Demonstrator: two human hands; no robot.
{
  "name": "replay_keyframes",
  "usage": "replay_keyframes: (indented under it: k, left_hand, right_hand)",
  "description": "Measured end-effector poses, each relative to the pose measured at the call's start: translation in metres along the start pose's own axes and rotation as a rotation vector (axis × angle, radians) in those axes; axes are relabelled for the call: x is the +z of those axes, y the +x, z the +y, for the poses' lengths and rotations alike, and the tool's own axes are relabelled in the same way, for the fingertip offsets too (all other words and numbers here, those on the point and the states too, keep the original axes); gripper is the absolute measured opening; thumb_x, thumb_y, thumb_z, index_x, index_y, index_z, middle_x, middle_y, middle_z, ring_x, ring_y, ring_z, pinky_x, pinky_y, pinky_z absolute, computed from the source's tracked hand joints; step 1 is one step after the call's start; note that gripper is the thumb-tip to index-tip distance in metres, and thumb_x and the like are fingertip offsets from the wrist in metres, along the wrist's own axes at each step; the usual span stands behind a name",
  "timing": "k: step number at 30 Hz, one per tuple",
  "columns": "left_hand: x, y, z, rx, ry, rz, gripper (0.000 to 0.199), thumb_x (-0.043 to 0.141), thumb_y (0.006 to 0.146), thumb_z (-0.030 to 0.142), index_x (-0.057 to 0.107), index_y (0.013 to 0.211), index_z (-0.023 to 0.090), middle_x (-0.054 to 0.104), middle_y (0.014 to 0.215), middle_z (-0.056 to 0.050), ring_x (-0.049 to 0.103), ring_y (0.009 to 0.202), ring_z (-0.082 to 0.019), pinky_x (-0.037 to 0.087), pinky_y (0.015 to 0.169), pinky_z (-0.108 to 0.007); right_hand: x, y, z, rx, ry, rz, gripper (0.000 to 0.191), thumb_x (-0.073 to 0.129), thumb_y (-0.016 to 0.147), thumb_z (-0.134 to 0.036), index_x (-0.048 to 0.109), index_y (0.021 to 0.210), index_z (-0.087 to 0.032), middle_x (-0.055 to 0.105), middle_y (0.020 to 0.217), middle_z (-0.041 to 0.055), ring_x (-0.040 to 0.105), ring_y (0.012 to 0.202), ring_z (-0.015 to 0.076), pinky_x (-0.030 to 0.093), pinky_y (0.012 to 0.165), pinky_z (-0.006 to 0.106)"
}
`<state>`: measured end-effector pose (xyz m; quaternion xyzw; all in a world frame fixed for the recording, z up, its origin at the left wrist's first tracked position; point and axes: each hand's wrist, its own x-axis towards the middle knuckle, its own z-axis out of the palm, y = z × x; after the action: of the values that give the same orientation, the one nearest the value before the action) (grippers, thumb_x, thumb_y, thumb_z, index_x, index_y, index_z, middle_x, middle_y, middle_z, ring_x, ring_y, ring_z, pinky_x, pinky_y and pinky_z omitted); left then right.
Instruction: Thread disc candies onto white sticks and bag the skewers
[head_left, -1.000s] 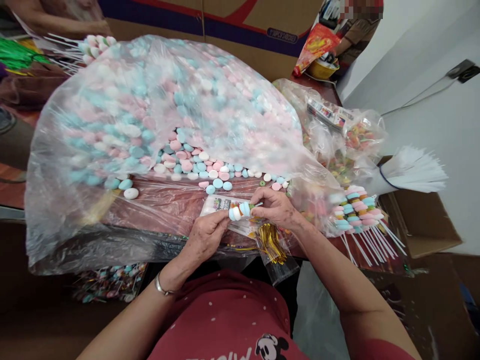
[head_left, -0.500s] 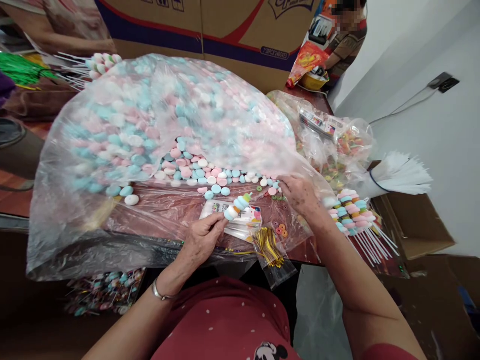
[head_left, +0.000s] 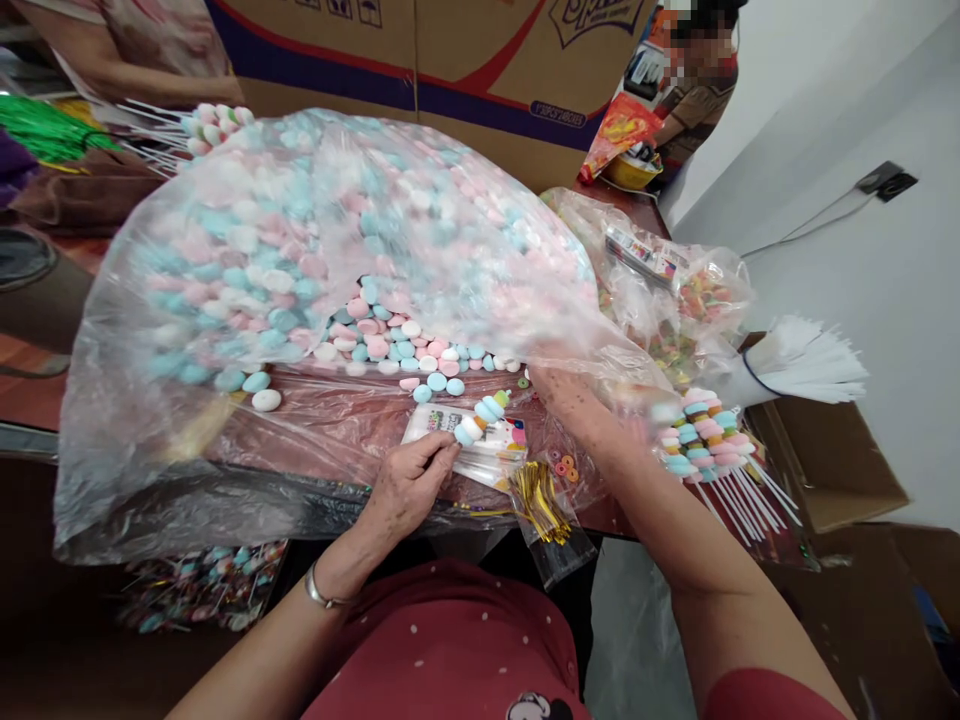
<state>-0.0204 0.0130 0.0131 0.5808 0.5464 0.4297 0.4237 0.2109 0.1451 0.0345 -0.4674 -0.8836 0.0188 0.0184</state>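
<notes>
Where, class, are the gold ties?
In the head view, the gold ties lie below and right of centre, beside the white packets, right of the left hand.

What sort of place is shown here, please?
Probably a small candy-assembly workshop: a large plastic bag of pastel pieces, a bunch of loaded sticks to the right, and a big printed carton behind.

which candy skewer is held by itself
The single skewer pinched in the left hand, green piece at its tip; others sit in the right bundle, far-left bundle or lower-left heap.
</notes>
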Motion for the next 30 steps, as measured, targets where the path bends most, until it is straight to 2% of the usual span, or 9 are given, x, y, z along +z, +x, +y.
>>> replay_keyframes:
  k: [2, 5, 8, 12, 16, 18, 23, 27, 30]
  left_hand:
    - [0.0, 0.0, 0.0, -0.008, -0.011, 0.018, 0.027, 0.049, 0.088, 0.035, 0.057, 0.068, 0.019, 0.05, 0.054, 0.004, 0.045, 0.053, -0.011, 0.036, 0.054, -0.021]
    - [-0.001, 0.0, 0.0, -0.021, -0.024, 0.039, 0.028, 0.05, 0.088, 0.036, 0.056, 0.066, 0.019, 0.049, 0.054, 0.004, 0.044, 0.052, -0.01, 0.036, 0.052, -0.021]
    - [-0.001, 0.0, 0.0, -0.023, -0.033, 0.043, 0.028, 0.05, 0.088, 0.035, 0.056, 0.066, 0.019, 0.049, 0.053, 0.004, 0.044, 0.051, -0.01, 0.036, 0.052, -0.021]
    - [0.0, 0.0, 0.0, -0.024, -0.046, 0.063, 0.024, 0.051, 0.087, 0.034, 0.058, 0.07, 0.019, 0.051, 0.054, 0.005, 0.044, 0.051, -0.01, 0.036, 0.051, -0.021]
    - [0.0, 0.0, 0.0, -0.047, -0.096, 0.087, 0.026, 0.051, 0.088, 0.032, 0.055, 0.066, 0.02, 0.051, 0.054, 0.004, 0.044, 0.049, -0.01, 0.037, 0.049, -0.021]
    - [0.001, -0.001, 0.0, -0.053, -0.122, 0.107, 0.028, 0.051, 0.089, 0.031, 0.054, 0.064, 0.02, 0.05, 0.054, 0.004, 0.044, 0.048, -0.01, 0.037, 0.048, -0.022]
    - [0.001, -0.001, -0.002, -0.063, -0.149, 0.111, 0.03, 0.051, 0.09, 0.031, 0.053, 0.063, 0.02, 0.049, 0.054, 0.004, 0.045, 0.049, -0.01, 0.039, 0.049, -0.022]
    - [0.001, -0.001, -0.004, -0.035, -0.141, 0.12, 0.03, 0.053, 0.091, 0.03, 0.053, 0.063, 0.019, 0.049, 0.054, 0.005, 0.043, 0.049, -0.009, 0.037, 0.049, -0.021]
    - [0.001, -0.001, -0.005, -0.034, -0.148, 0.113, 0.03, 0.052, 0.091, 0.03, 0.053, 0.063, 0.019, 0.049, 0.054, 0.005, 0.045, 0.049, -0.008, 0.039, 0.05, -0.02]
  right_hand:
    - [0.005, 0.003, -0.005, 0.06, -0.042, 0.039, 0.037, 0.038, 0.095, -0.017, 0.057, 0.127, -0.019, 0.067, 0.113, 0.0164, 0.062, 0.104, 0.0299, 0.05, 0.088, 0.043]
    - [0.008, 0.007, -0.009, 0.144, -0.102, 0.117, 0.037, 0.038, 0.094, -0.014, 0.06, 0.123, -0.019, 0.067, 0.106, 0.0165, 0.063, 0.093, 0.0279, 0.05, 0.083, 0.04]
    - [0.003, 0.01, -0.011, 0.16, -0.084, 0.099, 0.033, 0.04, 0.094, -0.014, 0.064, 0.116, -0.018, 0.069, 0.098, 0.0157, 0.063, 0.088, 0.026, 0.05, 0.079, 0.037]
    - [-0.008, 0.011, -0.017, 0.09, 0.037, 0.012, 0.028, 0.041, 0.096, -0.021, 0.067, 0.103, -0.018, 0.071, 0.093, 0.0108, 0.064, 0.084, 0.0229, 0.049, 0.076, 0.032]
    - [-0.013, 0.006, -0.016, 0.084, 0.163, 0.084, 0.032, 0.037, 0.098, -0.022, 0.066, 0.109, -0.019, 0.072, 0.106, 0.0091, 0.064, 0.096, 0.0219, 0.047, 0.082, 0.03]
    - [-0.016, 0.003, -0.013, 0.102, 0.138, 0.072, 0.032, 0.037, 0.098, -0.024, 0.066, 0.108, -0.019, 0.071, 0.109, 0.0103, 0.064, 0.098, 0.0234, 0.047, 0.082, 0.031]
    - [-0.027, 0.0, -0.013, 0.081, 0.13, -0.085, 0.028, 0.039, 0.097, -0.023, 0.066, 0.103, -0.019, 0.072, 0.1, 0.0087, 0.064, 0.089, 0.0224, 0.045, 0.077, 0.031]
    - [-0.025, 0.001, -0.021, -0.026, 0.117, -0.083, 0.022, 0.045, 0.094, -0.02, 0.065, 0.103, -0.018, 0.07, 0.102, 0.0096, 0.062, 0.095, 0.0218, 0.045, 0.083, 0.031]
    - [-0.018, 0.0, -0.021, -0.008, 0.057, -0.072, 0.022, 0.046, 0.091, -0.015, 0.065, 0.102, -0.015, 0.07, 0.101, 0.0129, 0.062, 0.096, 0.0237, 0.046, 0.084, 0.033]
